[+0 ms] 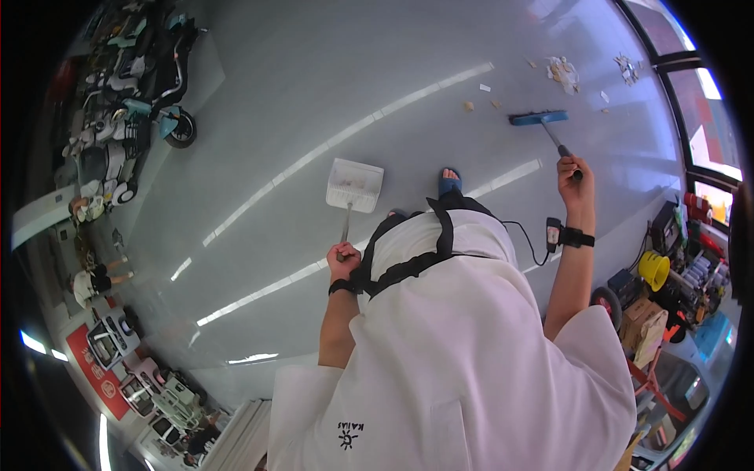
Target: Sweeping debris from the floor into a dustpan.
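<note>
My left hand (343, 261) is closed around the handle of a white long-handled dustpan (355, 183), whose pan rests on the grey floor left of my feet. My right hand (575, 176) grips the dark handle end of a broom with a blue head (538, 118). The broom head is on the floor, up and right of my feet. Beyond it lie a crumpled plastic bag with scraps (563, 75) and a small heap of litter (628, 69). Several small bits, among them a white paper piece (485, 88) and a tan scrap (468, 106), lie near the broom head.
Electric scooters (118, 118) stand along the left. Two people are at the far left, one a person in a white top (88, 285). At the right are glass doors (677, 63), a yellow bucket (654, 269), a cardboard box (642, 318) and a red folding frame (651, 380).
</note>
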Available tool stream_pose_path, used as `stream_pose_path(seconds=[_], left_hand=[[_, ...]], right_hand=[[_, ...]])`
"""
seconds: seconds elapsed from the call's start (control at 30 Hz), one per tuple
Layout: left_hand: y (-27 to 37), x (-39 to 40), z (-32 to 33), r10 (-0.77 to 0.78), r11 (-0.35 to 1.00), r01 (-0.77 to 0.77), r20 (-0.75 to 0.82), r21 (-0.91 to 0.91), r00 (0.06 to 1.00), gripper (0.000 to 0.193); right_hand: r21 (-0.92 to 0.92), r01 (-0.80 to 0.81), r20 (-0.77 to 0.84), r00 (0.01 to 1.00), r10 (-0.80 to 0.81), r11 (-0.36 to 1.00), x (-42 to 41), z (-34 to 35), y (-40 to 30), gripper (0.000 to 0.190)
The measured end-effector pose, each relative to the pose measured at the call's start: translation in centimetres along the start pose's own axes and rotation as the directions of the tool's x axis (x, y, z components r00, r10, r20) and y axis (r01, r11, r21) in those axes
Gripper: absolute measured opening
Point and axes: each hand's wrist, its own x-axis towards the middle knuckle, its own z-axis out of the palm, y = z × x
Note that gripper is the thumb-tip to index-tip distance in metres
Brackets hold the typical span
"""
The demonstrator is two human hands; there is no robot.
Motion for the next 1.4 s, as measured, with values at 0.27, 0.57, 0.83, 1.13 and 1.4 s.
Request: stream_pose_path(seconds=[0.27,0.57,0.83,1.13,1.4], left_hand=[[1.3,-3.2,-7.1,0.316,0.909,-0.255,-0.143,0.33,0.938,0.006],[3.3,-5.6,-19.1,0.557,0.605,-0.479,0.091,0.636,0.825,0.009],[2.0,-11.1,-20.1,0.153,0.967,-0.184,-0.181,-0.175,0.972,0.005],[-1.1,-8.0,-15.6,0.17,0.966,-0.22,-0.307,-0.137,0.937,0.004],[-4.3,-0.4,-5.4,0.318,0.929,-0.362,-0.326,-0.081,0.89,0.011]], right_hand=[[-0.391,-0.368,-0.195,0.929,0.315,0.844,-2.9,7.9,16.4,0.011],[-0.181,-0.794,-0.155,0.606,0.78,0.58,7.7,6.9,30.9,0.013],[-0.253,-0.818,-0.286,0.574,0.767,0.517,12.3,3.9,38.3,0.013],[-0.072,-0.768,-0.384,0.61,0.693,0.636,15.7,1.6,22.0,0.018],[-0.014,-0.6,-0.479,0.707,0.521,0.8,16.9,0.6,-1.5,0.019]])
